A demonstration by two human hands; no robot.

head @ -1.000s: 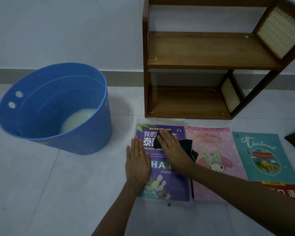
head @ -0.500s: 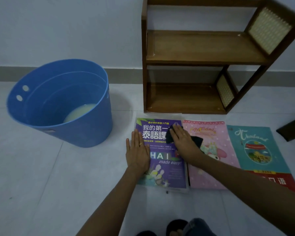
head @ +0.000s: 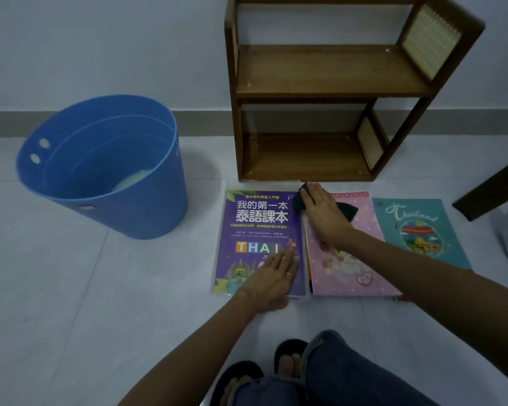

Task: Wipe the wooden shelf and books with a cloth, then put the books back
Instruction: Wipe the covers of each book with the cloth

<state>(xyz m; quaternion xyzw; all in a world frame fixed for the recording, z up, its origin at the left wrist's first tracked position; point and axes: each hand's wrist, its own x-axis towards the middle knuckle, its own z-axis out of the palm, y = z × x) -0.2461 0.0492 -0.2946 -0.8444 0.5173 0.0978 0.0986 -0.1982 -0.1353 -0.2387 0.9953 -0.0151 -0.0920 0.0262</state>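
Three books lie side by side on the floor in front of the wooden shelf (head: 320, 83): a purple book (head: 255, 227) on the left, a pink book (head: 352, 268) in the middle and a teal book (head: 417, 230) on the right. My right hand (head: 323, 215) lies flat with straight fingers on a dark cloth (head: 348, 210) at the purple book's top right corner. My left hand (head: 272, 276) presses flat on the purple book's lower right part. Both shelf boards are bare.
A blue bucket (head: 147, 212) with pale liquid at its bottom stands on the tiled floor left of the books. A dark furniture leg (head: 493, 189) juts in at the right edge. My knee and sandalled feet (head: 288, 361) are at the bottom.
My right hand slid the cloth up to the purple book's top right corner. My left hand moved down and right to the book's lower part. The camera pulled back.
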